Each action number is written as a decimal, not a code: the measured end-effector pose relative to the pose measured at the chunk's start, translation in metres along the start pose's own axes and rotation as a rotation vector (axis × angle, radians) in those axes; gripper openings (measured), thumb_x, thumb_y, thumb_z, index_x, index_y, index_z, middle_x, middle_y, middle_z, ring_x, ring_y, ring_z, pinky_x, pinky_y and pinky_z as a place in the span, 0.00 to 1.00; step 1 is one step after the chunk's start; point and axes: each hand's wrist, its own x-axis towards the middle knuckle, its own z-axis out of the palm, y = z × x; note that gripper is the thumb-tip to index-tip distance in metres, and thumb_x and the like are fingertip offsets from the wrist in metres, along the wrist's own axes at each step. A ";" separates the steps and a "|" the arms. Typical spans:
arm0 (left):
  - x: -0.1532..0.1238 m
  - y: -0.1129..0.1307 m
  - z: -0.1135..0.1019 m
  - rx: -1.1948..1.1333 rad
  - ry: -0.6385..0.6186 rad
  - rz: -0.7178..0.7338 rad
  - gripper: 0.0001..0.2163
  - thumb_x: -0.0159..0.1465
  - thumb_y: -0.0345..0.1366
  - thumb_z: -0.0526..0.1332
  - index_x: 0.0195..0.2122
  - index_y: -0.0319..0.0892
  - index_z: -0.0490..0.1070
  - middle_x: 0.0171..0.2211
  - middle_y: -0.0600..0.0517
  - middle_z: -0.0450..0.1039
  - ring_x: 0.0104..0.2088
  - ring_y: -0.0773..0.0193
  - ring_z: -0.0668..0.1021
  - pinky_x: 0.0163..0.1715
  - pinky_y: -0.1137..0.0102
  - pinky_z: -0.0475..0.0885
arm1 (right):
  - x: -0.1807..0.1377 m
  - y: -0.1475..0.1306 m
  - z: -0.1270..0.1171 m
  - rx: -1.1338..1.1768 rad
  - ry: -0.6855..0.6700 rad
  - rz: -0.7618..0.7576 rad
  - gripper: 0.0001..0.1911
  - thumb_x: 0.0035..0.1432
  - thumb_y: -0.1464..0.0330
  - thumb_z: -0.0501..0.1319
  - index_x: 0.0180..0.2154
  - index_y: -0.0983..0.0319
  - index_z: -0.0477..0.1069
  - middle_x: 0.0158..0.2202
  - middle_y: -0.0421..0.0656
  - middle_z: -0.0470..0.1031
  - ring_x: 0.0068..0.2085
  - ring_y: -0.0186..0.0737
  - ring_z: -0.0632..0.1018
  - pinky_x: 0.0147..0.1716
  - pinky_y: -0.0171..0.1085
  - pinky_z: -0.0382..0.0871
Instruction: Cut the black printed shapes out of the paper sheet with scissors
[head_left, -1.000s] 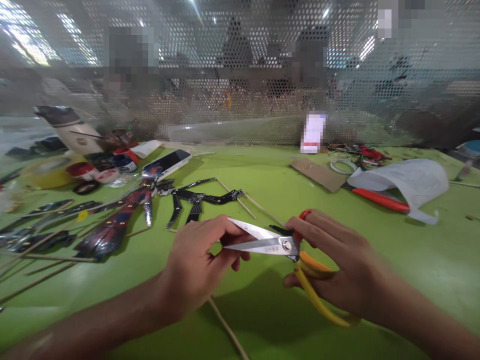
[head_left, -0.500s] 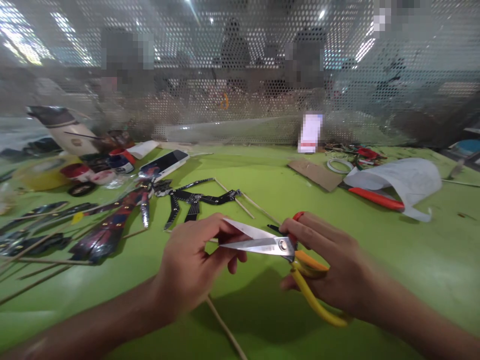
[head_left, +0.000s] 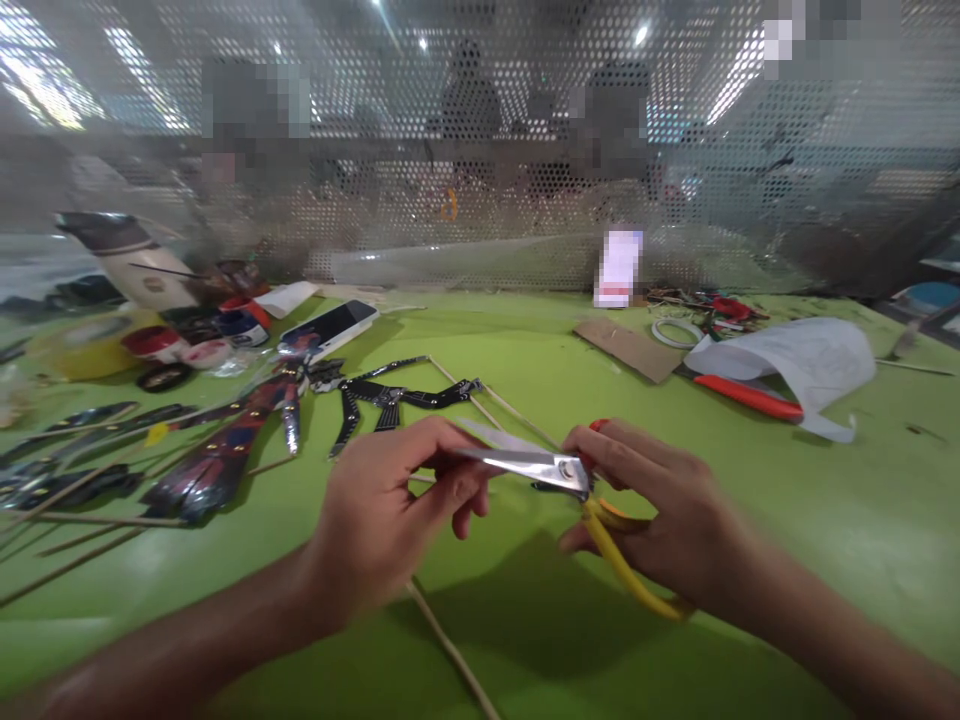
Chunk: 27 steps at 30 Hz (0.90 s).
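Note:
My right hand (head_left: 652, 500) grips a pair of scissors (head_left: 574, 474) with yellow handles, and red shows at its fingers. The blades are parted only a little and point left, their tips by the fingers of my left hand (head_left: 401, 510). The left thumb and index finger are pinched together; what they hold, if anything, is hidden behind the blades and fingers. A small dark piece (head_left: 553, 487) shows just below the scissors' pivot. Under my left hand, a thin wooden stick (head_left: 454, 650) runs toward the front edge of the view.
Flat jointed black figure parts (head_left: 405, 395) with thin sticks lie beyond my hands. Leftward are a dark patterned figure (head_left: 225, 455), a phone (head_left: 337, 328), paint jars (head_left: 244, 320) and yellowish tape (head_left: 86, 345). Rightward are cardboard (head_left: 626, 350), a tape roll (head_left: 675, 332), a red-handled tool (head_left: 750, 398) and curled white sheet (head_left: 795, 350).
The scissor blades have come closer together and tilted, and the lower yellow handle has risen. The dark piece near the pivot now shows lower. My left hand has shifted slightly.

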 end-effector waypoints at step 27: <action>-0.008 -0.010 0.022 -0.701 -0.280 -0.255 0.12 0.74 0.38 0.49 0.38 0.40 0.69 0.24 0.54 0.72 0.21 0.70 0.76 0.23 0.74 0.69 | -0.008 -0.018 0.023 0.046 0.016 0.116 0.28 0.54 0.68 0.69 0.53 0.59 0.59 0.45 0.47 0.70 0.42 0.45 0.73 0.42 0.43 0.72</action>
